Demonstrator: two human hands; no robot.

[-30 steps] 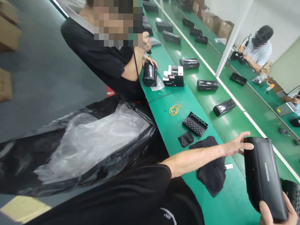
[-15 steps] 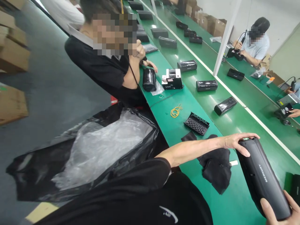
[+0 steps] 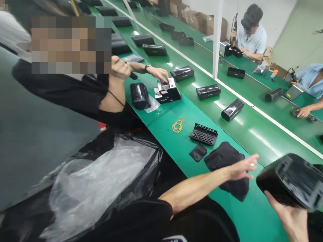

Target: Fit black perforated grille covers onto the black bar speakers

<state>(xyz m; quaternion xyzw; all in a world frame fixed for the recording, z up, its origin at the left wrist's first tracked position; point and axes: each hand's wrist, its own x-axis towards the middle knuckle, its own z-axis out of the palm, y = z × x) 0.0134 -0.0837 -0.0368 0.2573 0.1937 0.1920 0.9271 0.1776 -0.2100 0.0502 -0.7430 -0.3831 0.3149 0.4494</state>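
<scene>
A black speaker housing (image 3: pixel 290 181) is held up at the right, tilted so that its hollow, recessed side shows. My right hand (image 3: pixel 287 213) grips it from below, the thumb along its near end. My left hand (image 3: pixel 243 168) is off the housing, fingers spread and nothing in them, above a pile of black cloth pieces (image 3: pixel 224 154) on the green table. Beside the pile are a smaller black cloth piece (image 3: pixel 198 153) and a curved, slotted black grille (image 3: pixel 204 135).
A bundle of yellow cord (image 3: pixel 178 125) lies left of the grille. Several black speakers (image 3: pixel 232 110) sit along the green conveyor (image 3: pixel 264 134). At the left a co-worker's hand (image 3: pixel 158 73) touches a small boxy device (image 3: pixel 168 92). Clear plastic sheeting (image 3: pixel 83 188) hangs near my side.
My left hand has let go of the speaker housing and moved left. The right hand has raised and turned the housing. The co-worker's hand has reached onto the boxy device.
</scene>
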